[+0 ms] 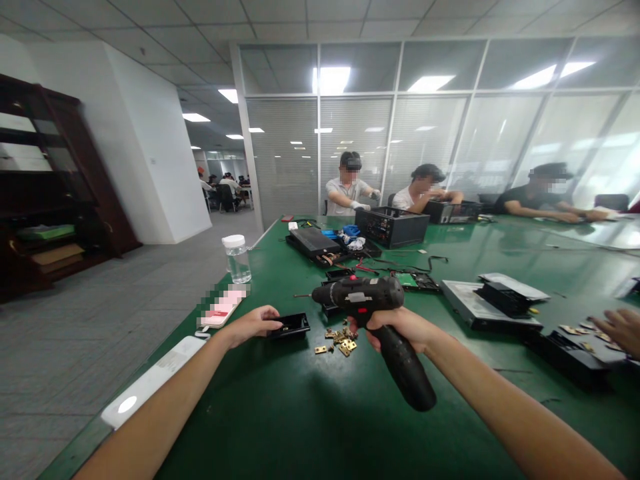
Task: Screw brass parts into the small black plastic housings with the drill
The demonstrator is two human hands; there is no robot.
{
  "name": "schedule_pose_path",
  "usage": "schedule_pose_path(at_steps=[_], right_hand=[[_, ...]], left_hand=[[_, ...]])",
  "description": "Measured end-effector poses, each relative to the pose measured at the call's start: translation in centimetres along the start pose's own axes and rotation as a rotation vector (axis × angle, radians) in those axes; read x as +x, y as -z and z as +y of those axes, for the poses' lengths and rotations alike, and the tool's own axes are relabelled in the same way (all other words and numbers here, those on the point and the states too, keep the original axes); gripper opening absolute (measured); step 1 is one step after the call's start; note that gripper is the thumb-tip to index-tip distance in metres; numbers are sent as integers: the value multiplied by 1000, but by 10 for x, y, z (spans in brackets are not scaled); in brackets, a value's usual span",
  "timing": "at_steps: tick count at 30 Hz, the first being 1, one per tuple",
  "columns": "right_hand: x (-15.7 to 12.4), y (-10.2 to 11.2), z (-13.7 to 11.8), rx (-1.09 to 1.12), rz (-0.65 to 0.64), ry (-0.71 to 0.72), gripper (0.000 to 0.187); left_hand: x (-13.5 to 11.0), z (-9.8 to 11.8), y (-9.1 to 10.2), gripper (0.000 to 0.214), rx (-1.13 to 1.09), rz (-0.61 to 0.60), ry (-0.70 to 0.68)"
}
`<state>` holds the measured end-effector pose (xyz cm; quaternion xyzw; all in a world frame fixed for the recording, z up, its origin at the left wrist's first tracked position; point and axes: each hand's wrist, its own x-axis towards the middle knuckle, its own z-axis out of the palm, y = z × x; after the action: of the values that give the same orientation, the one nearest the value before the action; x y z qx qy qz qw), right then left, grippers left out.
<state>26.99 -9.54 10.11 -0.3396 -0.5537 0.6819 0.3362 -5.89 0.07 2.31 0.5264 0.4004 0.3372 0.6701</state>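
My right hand (pixel 395 328) is wrapped round the grip of a black cordless drill (pixel 373 297). The drill lies on its side in the air above the table, its thin bit pointing left. My left hand (pixel 256 323) grips the left end of a small black open-topped tray-like part (pixel 291 327), fingers over its edge. A small brassy piece shows inside that part. Between my hands, a loose pile of small brass-coloured plates and screws (pixel 345 341) lies on the green table (pixel 310 413). Another black part (pixel 330 311) sits partly hidden behind the drill.
A water bottle (pixel 237 259), a pink item (pixel 225 307) and a white device (pixel 155 380) line the left edge. Computer cases (pixel 393 227), cables and metal housings (pixel 487 307) lie behind and right. Another person's hand (pixel 620 330) is at far right; co-workers sit opposite.
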Motion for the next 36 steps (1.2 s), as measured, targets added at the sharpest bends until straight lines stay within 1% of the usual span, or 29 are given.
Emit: schedule_pose_path(at_steps=[2, 5, 9, 11, 13, 15, 17, 19, 21, 23, 25, 29, 33, 36], right_hand=[[-1, -2, 0, -3, -2, 3, 23], [-1, -4, -1, -6, -21, 6, 21], [-2, -7, 0, -20, -46, 9, 19], [-1, -8, 1, -24, -55, 21, 19], [-1, -9, 2, -28, -55, 30, 19], [-1, -9, 3, -25, -49, 33, 19], [0, -10, 4, -21, -49, 31, 19], [0, -10, 5, -16, -57, 29, 20], [0, -11, 7, -13, -65, 29, 21], [1, -11, 9, -13, -71, 25, 22], [1, -12, 11, -20, -77, 8, 22], [3, -14, 14, -28, -86, -5, 25], [6, -17, 19, -34, -119, -2, 25], [8, -19, 22, -44, -146, -27, 23]], left_hand=[[2, 1, 3, 19, 1, -5, 81], [7, 1, 0, 14, 0, 11, 121], [8, 6, -8, 7, 255, -15, 210], [9, 9, -11, 7, 243, 23, 219], [11, 9, -15, 12, 128, 108, 190], [15, 6, -19, 18, -16, 219, 109], [19, 0, -25, 20, -166, 291, 38], [22, -6, -31, 19, -319, 311, 20], [23, -10, -35, 21, -413, 303, -23], [23, -12, -36, 25, -451, 309, -80], [22, -13, -35, 28, -474, 350, -128], [20, -14, -34, 42, -530, 417, -152], [20, -18, -35, 55, -566, 392, -196], [20, -19, -39, 56, -592, 354, -183]])
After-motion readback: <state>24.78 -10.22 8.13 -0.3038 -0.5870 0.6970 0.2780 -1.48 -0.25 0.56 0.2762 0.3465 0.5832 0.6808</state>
